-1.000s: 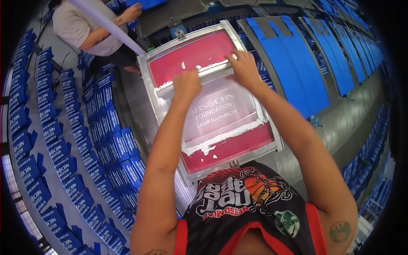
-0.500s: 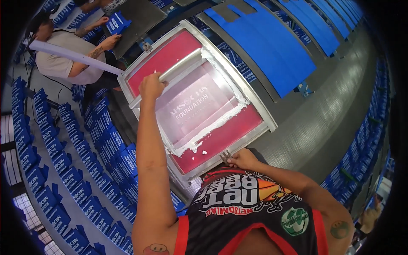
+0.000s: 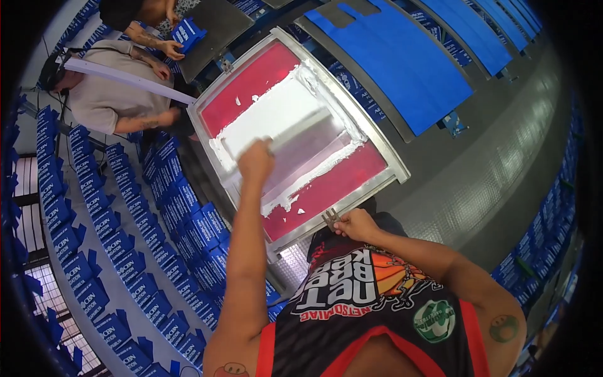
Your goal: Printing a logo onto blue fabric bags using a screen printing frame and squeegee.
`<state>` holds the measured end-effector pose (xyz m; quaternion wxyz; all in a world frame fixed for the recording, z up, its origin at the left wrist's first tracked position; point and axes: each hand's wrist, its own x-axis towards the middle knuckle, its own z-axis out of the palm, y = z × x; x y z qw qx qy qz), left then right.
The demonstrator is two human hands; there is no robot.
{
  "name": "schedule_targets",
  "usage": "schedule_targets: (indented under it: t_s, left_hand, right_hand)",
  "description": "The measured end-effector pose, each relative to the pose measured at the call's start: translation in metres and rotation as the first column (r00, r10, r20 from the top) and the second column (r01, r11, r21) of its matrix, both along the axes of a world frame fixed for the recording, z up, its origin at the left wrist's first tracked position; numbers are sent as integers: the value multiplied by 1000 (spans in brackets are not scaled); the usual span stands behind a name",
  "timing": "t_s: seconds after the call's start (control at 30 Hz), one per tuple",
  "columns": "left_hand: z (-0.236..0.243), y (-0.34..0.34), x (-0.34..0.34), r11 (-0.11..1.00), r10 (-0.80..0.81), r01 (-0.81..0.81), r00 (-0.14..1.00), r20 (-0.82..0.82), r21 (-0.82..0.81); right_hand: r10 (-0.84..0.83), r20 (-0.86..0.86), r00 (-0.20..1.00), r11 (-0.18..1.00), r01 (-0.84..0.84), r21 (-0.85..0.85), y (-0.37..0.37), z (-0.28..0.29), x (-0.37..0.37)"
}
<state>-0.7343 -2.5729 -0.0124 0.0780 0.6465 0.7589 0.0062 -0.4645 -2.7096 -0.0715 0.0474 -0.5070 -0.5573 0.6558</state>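
Observation:
My left hand [image 3: 256, 162] is closed around one end of a long squeegee [image 3: 304, 129], which lies slantwise across a silk-screen frame [image 3: 396, 164]. Behind the blade, white ink [image 3: 267, 110] covers the mesh. Nearer me, a paler see-through window [image 3: 301, 162] shows between red mesh borders [image 3: 314, 204], with thick ink along its edge. At the frame's near rim, my right hand [image 3: 358, 224] is closed on a small pronged metal handle [image 3: 330, 217]. Motion blurs the squeegee and my left hand a little.
Blue fabric pieces [image 3: 402, 69] lie on dark boards along a long table [image 3: 452, 195] to the right. Rows of printed blue bags [image 3: 94, 251] stand at left. A co-worker in a beige shirt [image 3: 113, 94] and another person's hand [image 3: 171, 49] with a blue bag [image 3: 187, 34] are at upper left.
My left hand has drawn the squeegee toward me, and white ink now covers the mesh behind it. The beige-shirted co-worker has let go of the blue bag, which another person now holds.

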Motion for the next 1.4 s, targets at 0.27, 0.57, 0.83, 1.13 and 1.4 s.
schedule_targets:
  t_s: [0.27,0.57,0.83,1.13,1.4]
  left_hand:
    - [29,-57,51,996,14,-1,988,152,-85]
    - [-61,29,-27,890,-30,32,999,-11,455]
    - [50,-24,-13,986,159,-157,987,34,-61]
    - [7,-63,-80,786,388,-471,-129,913,-401]
    - [-2,37,47,966,-249,-111,-139,959,234]
  right_hand:
    - [-13,-33,999,999,12,-39,9,-11,5]
    - [193,116,974,980,-197,24,16,7,-1]
    - [470,226,853,850,-506,143,53,25,8]
    - [-83,348,934,759,-167,630,173,-161,157]
    - [-349,124,929,910,304,281,146,18,116]
